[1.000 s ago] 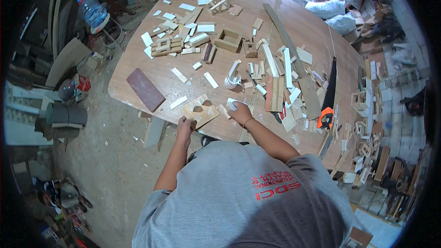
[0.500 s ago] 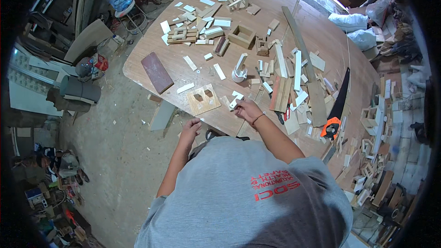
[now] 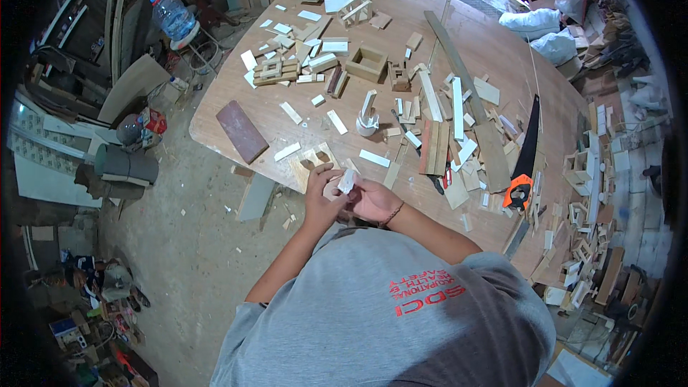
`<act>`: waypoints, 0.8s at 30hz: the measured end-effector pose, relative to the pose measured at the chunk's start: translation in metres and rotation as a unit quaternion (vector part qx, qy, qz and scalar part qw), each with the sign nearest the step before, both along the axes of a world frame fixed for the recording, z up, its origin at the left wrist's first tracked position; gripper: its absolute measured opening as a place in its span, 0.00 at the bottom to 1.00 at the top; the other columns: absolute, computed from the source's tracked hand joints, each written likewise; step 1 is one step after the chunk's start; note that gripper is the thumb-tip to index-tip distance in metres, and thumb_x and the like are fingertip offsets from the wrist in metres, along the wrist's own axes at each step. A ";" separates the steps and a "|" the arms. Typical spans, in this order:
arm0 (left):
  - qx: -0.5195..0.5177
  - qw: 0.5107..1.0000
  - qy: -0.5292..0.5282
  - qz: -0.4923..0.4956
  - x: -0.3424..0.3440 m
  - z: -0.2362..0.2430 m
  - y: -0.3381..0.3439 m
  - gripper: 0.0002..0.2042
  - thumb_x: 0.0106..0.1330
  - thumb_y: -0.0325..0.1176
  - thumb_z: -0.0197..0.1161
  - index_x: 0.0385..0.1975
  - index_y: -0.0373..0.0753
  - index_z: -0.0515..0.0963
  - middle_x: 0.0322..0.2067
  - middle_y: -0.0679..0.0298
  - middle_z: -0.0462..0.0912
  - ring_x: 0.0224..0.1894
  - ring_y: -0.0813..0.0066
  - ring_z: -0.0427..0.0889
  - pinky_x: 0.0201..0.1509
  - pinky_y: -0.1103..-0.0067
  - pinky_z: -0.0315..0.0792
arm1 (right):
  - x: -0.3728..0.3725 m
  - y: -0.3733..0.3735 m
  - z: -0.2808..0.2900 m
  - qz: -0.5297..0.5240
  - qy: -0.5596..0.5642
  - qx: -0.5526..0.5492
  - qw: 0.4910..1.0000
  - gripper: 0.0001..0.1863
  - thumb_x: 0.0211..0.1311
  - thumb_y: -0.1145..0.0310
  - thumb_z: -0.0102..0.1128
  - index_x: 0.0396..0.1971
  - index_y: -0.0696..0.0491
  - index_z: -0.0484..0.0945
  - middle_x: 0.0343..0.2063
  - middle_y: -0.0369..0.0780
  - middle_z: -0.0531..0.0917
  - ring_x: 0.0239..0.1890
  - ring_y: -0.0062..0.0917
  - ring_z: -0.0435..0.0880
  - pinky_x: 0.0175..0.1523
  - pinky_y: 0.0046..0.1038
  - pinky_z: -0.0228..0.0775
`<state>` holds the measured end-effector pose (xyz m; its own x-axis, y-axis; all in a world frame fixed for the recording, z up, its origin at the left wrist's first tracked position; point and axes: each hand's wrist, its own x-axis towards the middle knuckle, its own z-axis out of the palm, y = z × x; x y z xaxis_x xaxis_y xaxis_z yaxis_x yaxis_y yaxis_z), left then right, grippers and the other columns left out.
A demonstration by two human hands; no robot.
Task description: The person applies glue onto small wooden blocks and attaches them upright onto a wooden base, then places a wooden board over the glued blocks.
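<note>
Close to my body at the table's near edge, both hands have come together around a small white-faced wooden block (image 3: 346,181). My left hand (image 3: 322,196) curls round it from the left, its fingertips against the block. My right hand (image 3: 374,201) grips it from the right. Fingers cover part of the block. Just beyond my left hand lies a pale wooden board (image 3: 297,165) with two cut-outs, partly hidden by that hand. A white strip (image 3: 375,158) lies flat beyond my right hand. Farther off, a white cup (image 3: 367,126) has a wooden stick standing in it.
A handsaw with an orange handle (image 3: 517,191) lies on the right. A brown slab (image 3: 242,132) is at the left edge of the table (image 3: 222,89). An open wooden box (image 3: 367,64) and many offcuts cover the far side. A long plank (image 3: 459,57) runs along the right.
My right hand has drawn the small block back from the table toward my body. My left hand has moved up and right to meet it, and both now hold the block.
</note>
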<state>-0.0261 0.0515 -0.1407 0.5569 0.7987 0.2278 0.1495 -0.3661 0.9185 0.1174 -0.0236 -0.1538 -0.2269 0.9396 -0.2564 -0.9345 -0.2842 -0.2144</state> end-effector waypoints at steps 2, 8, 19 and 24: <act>0.022 0.999 -0.016 0.021 -0.007 0.000 0.011 0.19 0.41 0.25 0.69 0.39 0.37 0.79 0.48 0.53 0.74 0.53 0.58 0.74 0.58 0.68 0.67 | -0.014 0.011 0.001 0.007 0.004 -0.006 1.000 0.19 0.69 0.57 0.49 0.54 0.52 0.69 0.45 0.40 0.79 0.45 0.28 0.78 0.54 0.34 0.69; -0.032 0.999 -0.022 0.011 -0.043 0.009 0.049 0.16 0.50 0.20 0.64 0.41 0.34 0.77 0.41 0.60 0.79 0.45 0.72 0.78 0.52 0.76 0.70 | -0.006 0.052 0.010 -0.006 -0.501 -0.094 0.860 0.16 0.66 0.64 0.51 0.49 0.56 0.73 0.38 0.35 0.81 0.40 0.20 0.76 0.46 0.26 0.68; -0.197 0.977 -0.022 0.079 -0.138 -0.023 0.080 0.10 0.57 0.23 0.65 0.38 0.32 0.77 0.30 0.64 0.81 0.33 0.79 0.79 0.41 0.80 0.74 | 0.121 0.104 -0.057 -0.185 -0.898 -0.142 0.373 0.17 0.54 0.66 0.60 0.45 0.53 0.80 0.42 0.46 0.81 0.46 0.41 0.78 0.52 0.37 0.70; -0.243 0.960 -0.063 0.123 -0.149 -0.031 0.072 0.10 0.58 0.22 0.64 0.39 0.32 0.76 0.29 0.66 0.80 0.32 0.81 0.78 0.38 0.82 0.72 | 0.133 0.122 -0.050 -0.121 -0.875 -0.170 0.436 0.13 0.48 0.64 0.64 0.36 0.50 0.85 0.35 0.44 0.84 0.40 0.39 0.82 0.47 0.36 0.73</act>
<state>-0.1748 0.1234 -0.1715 0.3310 0.9313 -0.1518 0.0521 0.1426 0.9884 0.2507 0.0987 -0.2035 0.6918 0.7216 0.0272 0.5646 -0.5170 -0.6434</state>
